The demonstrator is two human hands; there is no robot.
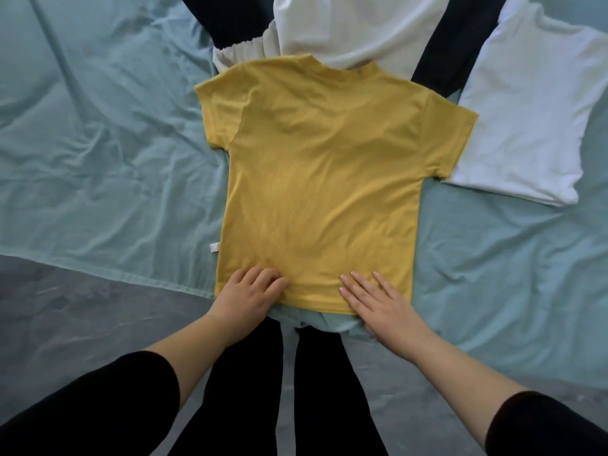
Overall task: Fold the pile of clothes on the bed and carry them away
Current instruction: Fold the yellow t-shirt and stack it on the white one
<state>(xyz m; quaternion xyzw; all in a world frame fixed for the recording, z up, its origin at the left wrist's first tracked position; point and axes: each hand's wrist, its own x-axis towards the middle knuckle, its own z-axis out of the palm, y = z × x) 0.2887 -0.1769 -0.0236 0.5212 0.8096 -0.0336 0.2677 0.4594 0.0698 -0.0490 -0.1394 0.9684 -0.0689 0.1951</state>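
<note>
The yellow T-shirt (316, 179) is being flattened: hem gripped by the left hand (250, 292), pressed by the flat-fingered right hand (375, 301). Side folds are likely required next.

A bed (493, 258) covered by a wrinkled pale teal sheet (98, 143). A yellow T-shirt (322, 179) lies spread flat at its near edge, collar away from the viewer. Beyond the collar, a white garment with a gathered waistband (355, 28) lies over a dark navy garment (230, 18). A white top (533, 120) lies to the right, touching the shirt's sleeve.
</note>
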